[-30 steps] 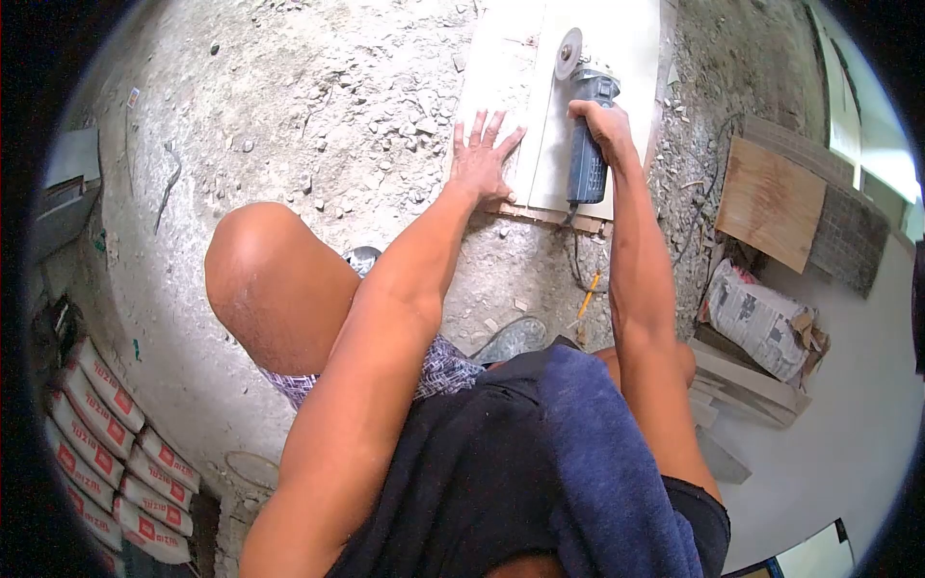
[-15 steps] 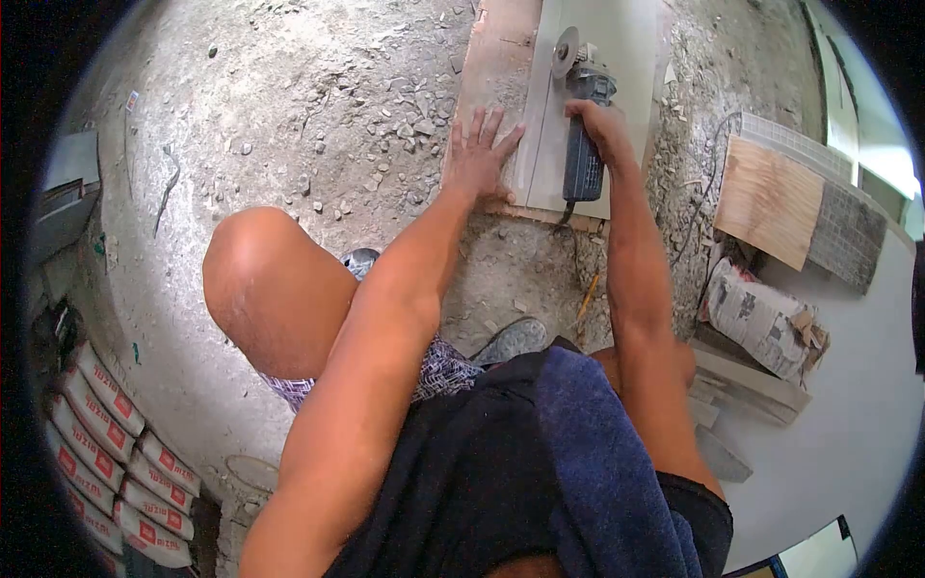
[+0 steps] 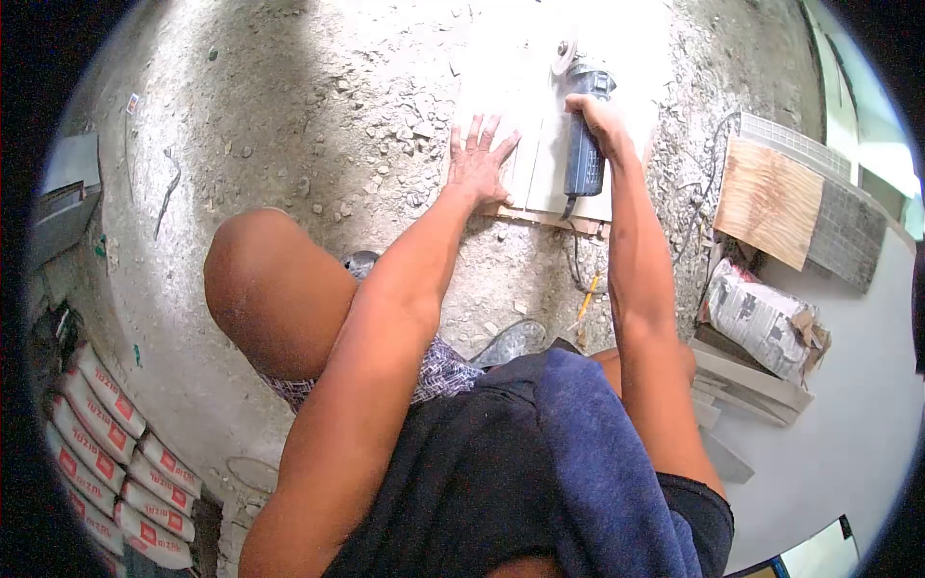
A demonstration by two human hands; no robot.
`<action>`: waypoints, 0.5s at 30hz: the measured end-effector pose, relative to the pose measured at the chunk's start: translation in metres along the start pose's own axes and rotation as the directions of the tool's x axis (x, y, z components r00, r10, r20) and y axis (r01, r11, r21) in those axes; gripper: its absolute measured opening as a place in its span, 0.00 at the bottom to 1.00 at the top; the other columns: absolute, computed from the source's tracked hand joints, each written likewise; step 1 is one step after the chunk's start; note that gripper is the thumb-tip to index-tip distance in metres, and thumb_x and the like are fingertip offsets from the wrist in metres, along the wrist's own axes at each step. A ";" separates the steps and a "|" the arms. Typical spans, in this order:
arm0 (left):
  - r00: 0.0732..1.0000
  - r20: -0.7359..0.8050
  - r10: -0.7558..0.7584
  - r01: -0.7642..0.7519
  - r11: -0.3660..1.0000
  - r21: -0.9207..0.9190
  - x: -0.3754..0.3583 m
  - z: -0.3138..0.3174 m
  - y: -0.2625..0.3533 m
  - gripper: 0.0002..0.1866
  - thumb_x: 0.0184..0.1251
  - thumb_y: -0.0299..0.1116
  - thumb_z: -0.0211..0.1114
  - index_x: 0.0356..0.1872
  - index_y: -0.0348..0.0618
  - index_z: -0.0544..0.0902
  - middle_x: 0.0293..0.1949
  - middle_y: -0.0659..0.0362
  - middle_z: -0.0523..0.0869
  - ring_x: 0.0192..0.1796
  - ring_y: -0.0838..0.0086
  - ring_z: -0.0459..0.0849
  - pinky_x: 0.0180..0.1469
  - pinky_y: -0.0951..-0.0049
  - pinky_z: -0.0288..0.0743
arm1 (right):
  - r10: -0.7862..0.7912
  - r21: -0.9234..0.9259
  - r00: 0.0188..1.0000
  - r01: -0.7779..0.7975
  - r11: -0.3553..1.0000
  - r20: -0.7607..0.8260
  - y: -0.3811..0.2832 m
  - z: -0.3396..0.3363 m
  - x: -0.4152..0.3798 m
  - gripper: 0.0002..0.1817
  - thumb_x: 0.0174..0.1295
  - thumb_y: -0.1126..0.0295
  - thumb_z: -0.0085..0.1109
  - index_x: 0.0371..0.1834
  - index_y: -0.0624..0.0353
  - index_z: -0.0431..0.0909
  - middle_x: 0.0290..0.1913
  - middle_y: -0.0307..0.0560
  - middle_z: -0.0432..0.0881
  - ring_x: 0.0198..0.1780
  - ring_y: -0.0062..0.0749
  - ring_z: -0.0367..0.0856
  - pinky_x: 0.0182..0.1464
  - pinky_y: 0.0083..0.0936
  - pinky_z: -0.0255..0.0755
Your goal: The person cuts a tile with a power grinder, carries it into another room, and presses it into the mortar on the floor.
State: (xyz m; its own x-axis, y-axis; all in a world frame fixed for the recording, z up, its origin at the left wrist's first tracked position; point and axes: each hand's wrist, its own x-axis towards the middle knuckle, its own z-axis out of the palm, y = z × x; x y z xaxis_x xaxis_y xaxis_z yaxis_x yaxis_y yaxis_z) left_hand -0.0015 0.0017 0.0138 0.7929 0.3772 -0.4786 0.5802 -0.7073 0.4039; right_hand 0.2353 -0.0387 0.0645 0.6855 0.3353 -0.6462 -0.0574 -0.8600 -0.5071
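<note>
My right hand (image 3: 603, 125) is wrapped round the dark body of an angle grinder (image 3: 584, 166). A cutting disc (image 3: 564, 55) stands at the grinder's far end, over a pale tile (image 3: 551, 183) that is washed out by glare. From the grinder's near end a black cord (image 3: 568, 214) runs down towards the ground. My left hand (image 3: 478, 166) lies flat with fingers spread on the board (image 3: 525, 222) beneath the tile, just left of the tile's edge.
Rubble and stones (image 3: 405, 125) cover the floor left of the board. A pencil-like yellow stick (image 3: 588, 297) lies near my shoe (image 3: 513, 342). To the right are a plywood piece (image 3: 768, 200), a torn package (image 3: 761, 313) and stacked strips (image 3: 747, 380). Printed bags (image 3: 125, 453) are piled at lower left.
Bright light now washes over the tile, board and floor. The grinder has shifted very slightly away from me in my right hand. My left hand stays in place.
</note>
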 end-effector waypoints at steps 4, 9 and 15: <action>1.000 -0.016 -0.004 0.004 1.000 -0.002 0.001 0.002 -0.001 0.66 0.33 0.61 0.82 0.80 0.77 0.53 0.84 0.56 0.40 0.84 0.55 0.30 0.78 0.36 0.23 | 0.003 -0.007 0.999 -0.004 1.000 -0.033 -0.003 0.000 -0.002 0.15 0.41 0.61 0.71 0.24 0.62 0.84 0.26 0.44 0.83 0.29 0.29 0.81 0.35 0.28 0.77; 0.999 -0.034 0.003 -0.005 0.998 -0.057 0.001 0.004 -0.001 0.65 0.34 0.58 0.83 0.80 0.78 0.53 0.84 0.57 0.40 0.84 0.56 0.31 0.79 0.37 0.25 | -0.019 0.038 1.000 0.019 0.999 0.003 -0.016 -0.009 -0.017 0.15 0.40 0.61 0.70 0.23 0.64 0.83 0.25 0.45 0.83 0.27 0.30 0.81 0.32 0.28 0.76; 1.000 -0.018 0.014 -0.016 0.996 -0.088 0.000 0.001 -0.002 0.67 0.34 0.54 0.84 0.80 0.78 0.51 0.84 0.58 0.39 0.84 0.53 0.31 0.79 0.36 0.28 | -0.053 0.000 0.998 0.053 0.999 -0.017 -0.019 -0.011 -0.013 0.15 0.40 0.62 0.70 0.23 0.65 0.85 0.25 0.45 0.83 0.26 0.31 0.80 0.30 0.29 0.75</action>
State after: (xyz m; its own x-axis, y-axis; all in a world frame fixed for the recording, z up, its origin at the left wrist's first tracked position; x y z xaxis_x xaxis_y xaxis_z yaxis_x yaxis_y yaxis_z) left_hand -0.0025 0.0026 0.0125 0.8044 0.3776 -0.4587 0.5817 -0.6576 0.4788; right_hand 0.2356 -0.0313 0.0887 0.6996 0.3743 -0.6087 -0.0206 -0.8409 -0.5409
